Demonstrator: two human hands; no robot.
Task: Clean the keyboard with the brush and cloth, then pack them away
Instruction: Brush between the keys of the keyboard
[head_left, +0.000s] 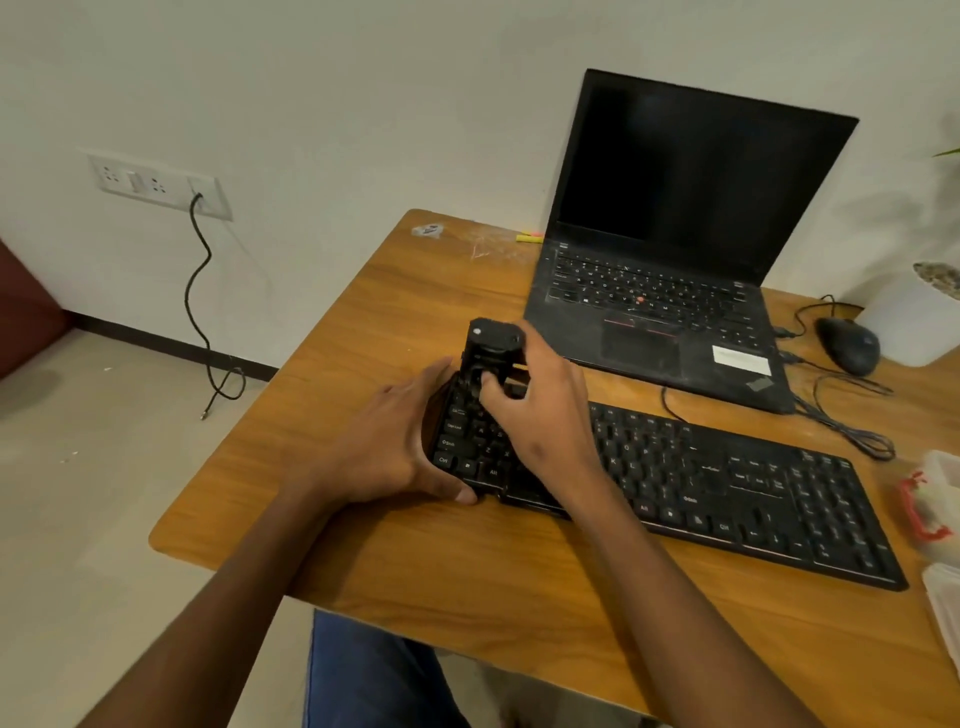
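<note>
While the left hand (402, 441) steadied the black keyboard's (675, 483) left end on the wooden desk (467, 561), thumb curled on its front edge, right hand (540, 410) gripped the black brush (491, 348) upright over the top-left keys, laptop (670, 260) behind.

Your left hand (397, 441) holds the left end of the black keyboard (691, 483), thumb on its front edge and fingers (439, 371) along its left side. Your right hand (540, 410) grips a black brush tool (491, 345), held upright over the keyboard's upper-left keys; its working end is hidden behind your fingers. The keyboard lies slantwise on the wooden bench (467, 561), its cable running back toward the open laptop (675, 270) behind it, whose screen is dark. A black mouse (849, 345) sits right of the laptop. A clear plastic container with a red clasp (932, 499) lies at the bench's right edge.
</note>
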